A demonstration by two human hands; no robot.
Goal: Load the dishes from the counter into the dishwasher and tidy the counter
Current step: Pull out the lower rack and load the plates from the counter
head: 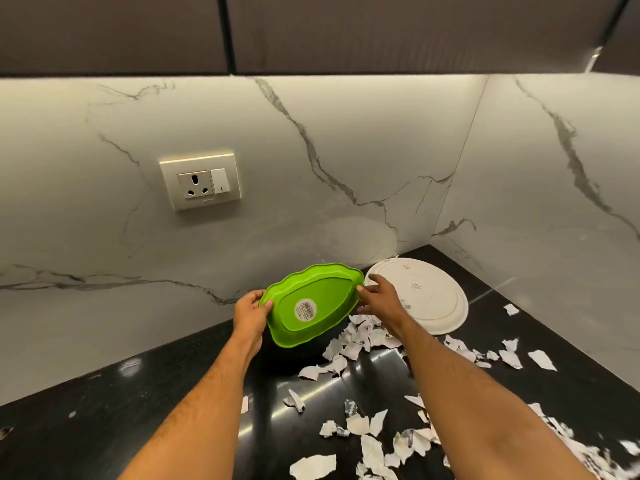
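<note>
A green leaf-shaped plastic dish [313, 303] is held up above the black counter [138, 410], tilted so its underside with a round sticker faces me. My left hand [250, 313] grips its left rim, thumb on the near side. My right hand [377, 294] holds the right rim with its fingertips. Behind my right hand a white round plate [429, 296] lies upside down on the counter in the corner.
Several torn paper scraps [360, 341] are scattered over the counter's middle and right side. Marble walls close the back and right; a wall socket [201, 181] sits on the back wall. Dark cabinets hang overhead.
</note>
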